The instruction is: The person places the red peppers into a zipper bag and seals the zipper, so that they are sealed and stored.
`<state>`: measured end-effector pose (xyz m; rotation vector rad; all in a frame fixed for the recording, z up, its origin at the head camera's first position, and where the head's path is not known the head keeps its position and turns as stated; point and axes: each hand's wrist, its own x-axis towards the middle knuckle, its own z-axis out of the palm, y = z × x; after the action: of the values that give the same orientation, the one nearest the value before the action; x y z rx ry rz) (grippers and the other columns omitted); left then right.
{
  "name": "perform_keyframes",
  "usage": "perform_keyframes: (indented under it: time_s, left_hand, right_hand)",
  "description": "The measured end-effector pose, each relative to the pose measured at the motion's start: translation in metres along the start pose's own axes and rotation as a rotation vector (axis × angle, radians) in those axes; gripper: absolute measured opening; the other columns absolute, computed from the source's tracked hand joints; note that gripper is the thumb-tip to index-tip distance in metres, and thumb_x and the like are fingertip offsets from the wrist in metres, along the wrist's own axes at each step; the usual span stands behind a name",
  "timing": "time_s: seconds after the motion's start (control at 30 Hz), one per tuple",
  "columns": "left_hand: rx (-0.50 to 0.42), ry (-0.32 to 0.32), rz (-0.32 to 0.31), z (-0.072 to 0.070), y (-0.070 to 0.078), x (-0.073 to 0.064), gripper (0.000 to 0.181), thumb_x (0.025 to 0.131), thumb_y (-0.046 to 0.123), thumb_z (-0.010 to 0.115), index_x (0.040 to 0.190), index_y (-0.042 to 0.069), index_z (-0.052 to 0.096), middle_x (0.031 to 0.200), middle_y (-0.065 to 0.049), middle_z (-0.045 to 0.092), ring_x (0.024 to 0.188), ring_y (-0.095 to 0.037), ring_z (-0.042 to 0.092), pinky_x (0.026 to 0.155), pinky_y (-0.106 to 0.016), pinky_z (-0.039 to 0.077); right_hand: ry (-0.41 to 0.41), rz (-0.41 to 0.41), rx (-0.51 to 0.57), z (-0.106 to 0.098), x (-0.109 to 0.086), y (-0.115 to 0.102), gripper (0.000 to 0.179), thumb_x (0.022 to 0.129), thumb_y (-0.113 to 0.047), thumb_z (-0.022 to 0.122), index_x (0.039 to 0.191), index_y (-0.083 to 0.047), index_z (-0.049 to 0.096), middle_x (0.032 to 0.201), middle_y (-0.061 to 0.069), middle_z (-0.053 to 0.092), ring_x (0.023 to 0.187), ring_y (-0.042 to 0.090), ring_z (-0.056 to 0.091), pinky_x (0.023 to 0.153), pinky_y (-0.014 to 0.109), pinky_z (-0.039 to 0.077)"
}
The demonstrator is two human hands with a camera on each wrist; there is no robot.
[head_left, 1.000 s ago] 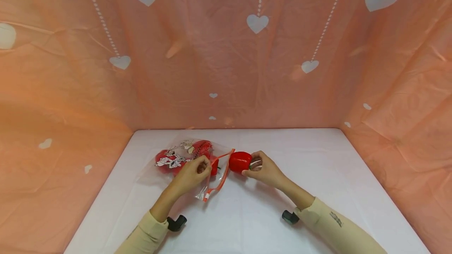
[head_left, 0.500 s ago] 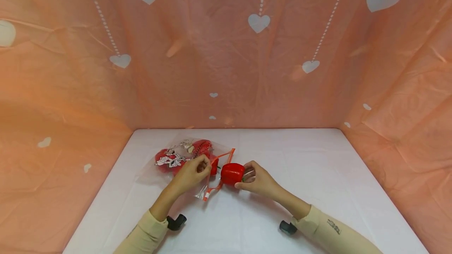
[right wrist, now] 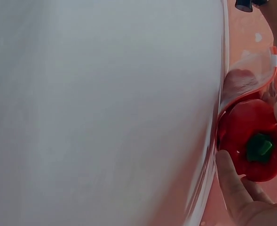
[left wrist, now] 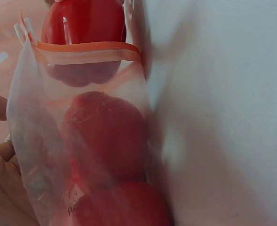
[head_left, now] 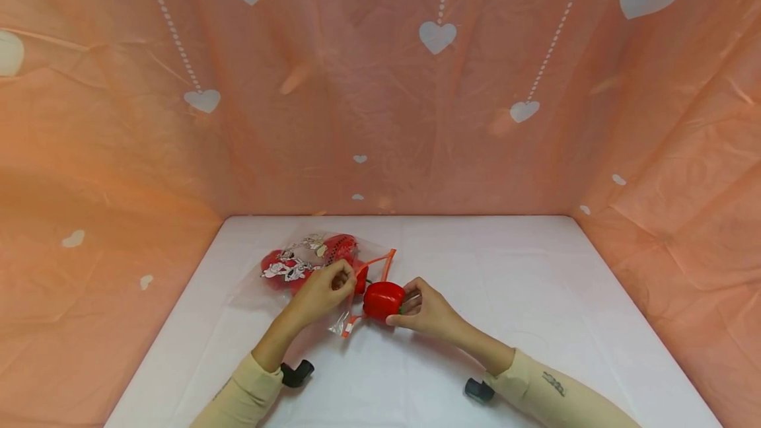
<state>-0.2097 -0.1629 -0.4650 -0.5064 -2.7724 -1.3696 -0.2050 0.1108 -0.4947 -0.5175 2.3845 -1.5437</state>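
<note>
A clear zip bag (head_left: 339,322) with an orange zip edge and white cartoon print lies on the table, its mouth facing right. Inside it are several red things, at least one a red bell pepper (left wrist: 103,136). My left hand (head_left: 324,292) pinches the bag's upper edge near the mouth. In my right hand (head_left: 431,312) is another red bell pepper (head_left: 383,300), gripped by thumb and fingers at its stem end. Its green stem (right wrist: 259,147) faces the palm in the right wrist view. The pepper's far end is partly inside the bag mouth, behind the orange zip (left wrist: 89,46).
A white table (head_left: 505,269) fills the lower view. Orange cloth walls (head_left: 404,117) with white hearts enclose it at the back and sides. Black wrist mounts (head_left: 297,373) sit by both cuffs.
My right hand has carried the pepper left and toward me, from the bag's far corner into its mouth. The left hand has stayed in place on the bag.
</note>
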Motion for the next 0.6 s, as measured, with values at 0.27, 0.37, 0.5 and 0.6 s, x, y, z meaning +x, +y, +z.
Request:
perform_keyframes:
  time_s: [0.27, 0.37, 0.5, 0.6]
  left_hand:
    - [0.008, 0.002, 0.003, -0.0002, 0.0008, -0.0003, 0.006, 0.104, 0.013, 0.068, 0.101, 0.016, 0.063, 0.087, 0.005, 0.065, 0.084, -0.013, 0.061, 0.079, -0.029, 0.052]
    - [0.012, 0.003, 0.005, -0.0001, 0.001, -0.0004, 0.006, 0.104, 0.013, 0.068, 0.101, 0.016, 0.063, 0.088, 0.005, 0.065, 0.084, -0.012, 0.061, 0.079, -0.029, 0.053]
    - [0.017, 0.004, 0.007, 0.0, 0.0015, -0.0006, 0.006, 0.104, 0.014, 0.068, 0.101, 0.016, 0.063, 0.089, 0.005, 0.065, 0.084, -0.012, 0.061, 0.08, -0.029, 0.053]
    - [0.016, 0.004, 0.007, -0.0002, 0.0022, -0.0009, 0.006, 0.104, 0.014, 0.067, 0.101, 0.016, 0.063, 0.089, 0.005, 0.065, 0.085, -0.013, 0.061, 0.08, -0.029, 0.053]
  right_hand:
    - [-0.01, 0.014, 0.026, 0.0041, 0.0012, -0.0011, 0.054, 0.084, -0.017, 0.092, 0.12, -0.001, 0.055, 0.105, 0.009, 0.072, 0.094, 0.021, 0.074, 0.08, 0.034, 0.063]
    - [-0.016, 0.023, 0.028, 0.0059, 0.0018, -0.0021, 0.054, 0.085, -0.019, 0.092, 0.119, -0.001, 0.055, 0.103, 0.008, 0.073, 0.093, 0.02, 0.074, 0.078, 0.034, 0.062]
    - [-0.023, 0.021, 0.021, 0.0079, 0.0027, -0.0037, 0.053, 0.085, -0.02, 0.092, 0.118, -0.001, 0.054, 0.101, 0.007, 0.075, 0.093, 0.021, 0.075, 0.075, 0.034, 0.062]
    - [-0.025, 0.03, 0.009, 0.0093, 0.0039, -0.0045, 0.054, 0.085, -0.023, 0.092, 0.116, -0.002, 0.053, 0.1, 0.006, 0.075, 0.092, 0.021, 0.075, 0.074, 0.033, 0.061]
